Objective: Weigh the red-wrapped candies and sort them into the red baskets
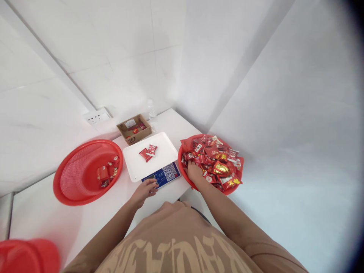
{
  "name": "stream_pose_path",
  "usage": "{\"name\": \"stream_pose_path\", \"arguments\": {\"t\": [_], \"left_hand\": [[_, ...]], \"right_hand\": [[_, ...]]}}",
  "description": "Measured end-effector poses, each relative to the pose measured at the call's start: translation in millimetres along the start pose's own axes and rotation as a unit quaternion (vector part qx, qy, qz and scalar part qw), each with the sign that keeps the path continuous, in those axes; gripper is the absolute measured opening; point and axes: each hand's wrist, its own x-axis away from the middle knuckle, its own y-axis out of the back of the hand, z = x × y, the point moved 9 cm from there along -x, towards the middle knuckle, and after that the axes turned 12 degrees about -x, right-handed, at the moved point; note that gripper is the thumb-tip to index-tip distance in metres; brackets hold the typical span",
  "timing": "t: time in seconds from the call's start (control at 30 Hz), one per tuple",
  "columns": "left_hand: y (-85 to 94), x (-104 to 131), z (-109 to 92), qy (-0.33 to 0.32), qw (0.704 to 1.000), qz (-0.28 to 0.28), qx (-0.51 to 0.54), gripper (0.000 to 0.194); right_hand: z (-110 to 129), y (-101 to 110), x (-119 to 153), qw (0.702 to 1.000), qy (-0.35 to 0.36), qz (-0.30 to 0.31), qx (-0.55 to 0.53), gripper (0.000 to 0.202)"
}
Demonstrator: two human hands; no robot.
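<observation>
Carefully, our right hand (194, 171), grip hidden, digs among red snack packets (216, 161) in the basket (179, 154) while our loosely open left hand (145, 190) steadies the scale's keypad (165, 175) at the table's front edge.

Not much readable here tbh. The cardboard box (134, 129) at the back has "SF" printed on its front side, next to a white label that's too small to make out. The scale (155, 160) has a blue keypad with rows of keys, but the digits on them are too blurry to read. The shirt (176, 246) has big pale lettering, seen upside down and not legible. Candy wrappers (216, 161) have print, also unreadable.
</observation>
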Motion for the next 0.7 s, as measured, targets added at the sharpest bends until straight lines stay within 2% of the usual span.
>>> {"name": "stream_pose_path", "arguments": {"t": [0.07,0.2,0.33,0.4,0.53,0.7], "left_hand": [[0.3,2,0,0.002,1.000,0.001,-0.005,0.039],[3.1,3,-1,0.002,1.000,-0.005,-0.009,0.040],[7.2,3,1,-0.003,1.000,-0.007,-0.002,0.041],[9.6,3,3,-0.004,1.000,-0.009,0.000,0.041],[12.4,4,6,0.000,1.000,-0.013,0.003,0.040],[4.6,1,1,-0.002,1.000,-0.001,-0.002,0.040]], "right_hand": [[-3,-8,-6,0.999,-0.032,0.017,-0.004,0.041],[-2,-13,-15,0.999,-0.034,0.023,-0.007,0.038],[-8,-9,-13,0.999,-0.030,0.021,-0.027,0.040],[-15,-2,-10,0.996,-0.029,-0.001,-0.089,0.042],[-45,19,-1,0.961,-0.051,-0.065,-0.264,0.036],[-89,49,11,0.897,-0.132,-0.173,-0.385,0.036]]}}
